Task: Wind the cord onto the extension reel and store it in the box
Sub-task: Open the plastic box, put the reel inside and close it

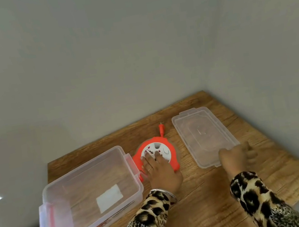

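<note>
Your left hand (159, 169) lies flat and open on top of the orange extension reel (155, 155), fingers spread over its white face. The reel sits on the desk (209, 202) between the clear box (91, 194) on the left and the box's lid (204, 135) on the right. The orange plug (161, 128) pokes out just beyond the reel's far edge. Your right hand (234, 155) hovers blurred at the near end of the lid, fingers loosely curled and holding nothing.
</note>
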